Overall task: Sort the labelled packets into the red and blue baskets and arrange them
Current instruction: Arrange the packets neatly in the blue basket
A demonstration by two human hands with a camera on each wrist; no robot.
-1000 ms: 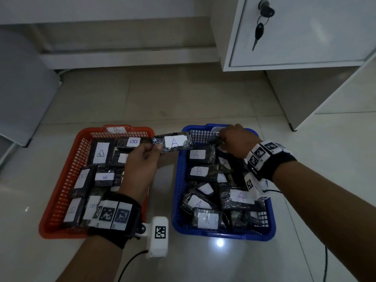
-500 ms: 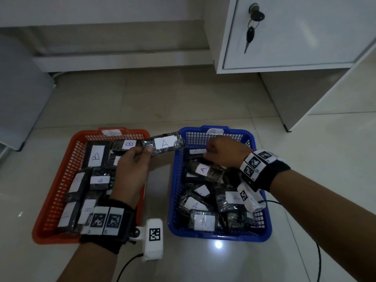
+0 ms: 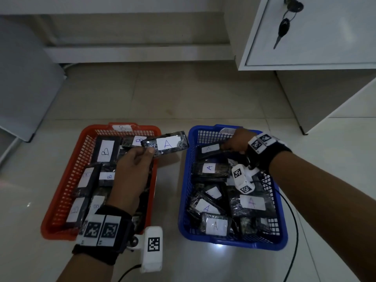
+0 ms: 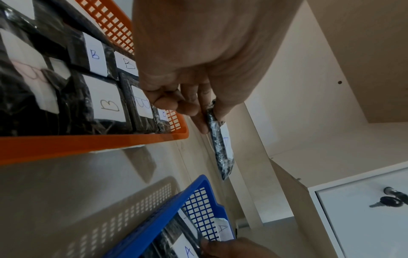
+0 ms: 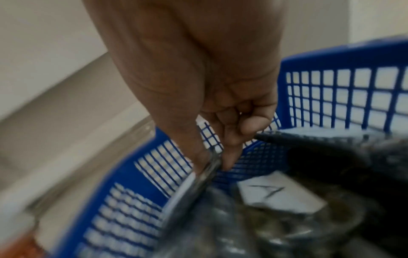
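Note:
My left hand [image 3: 140, 157] pinches a dark packet labelled A [image 3: 165, 143] by its left end and holds it in the air over the gap between the baskets; the left wrist view shows that packet [image 4: 218, 143] edge-on between thumb and fingers. The red basket [image 3: 67, 180] on the left holds several packets labelled B [image 3: 105, 152]. The blue basket [image 3: 184, 202] on the right holds several packets labelled A. My right hand [image 3: 234, 142] is at the blue basket's far end, pinching the edge of a packet [image 5: 205, 174] there, which lies tilted against the wall.
Both baskets stand on a pale tiled floor. A white cabinet [image 3: 317, 33] with a key in its lock [image 3: 283, 27] is at the far right. A grey panel [image 3: 24, 82] leans at the far left. A black cable [image 3: 293, 216] trails beside the blue basket.
My right hand has shifted packets at the blue basket's far end, and one labelled A now lies there. My left hand still holds the A packet in the air, about as before.

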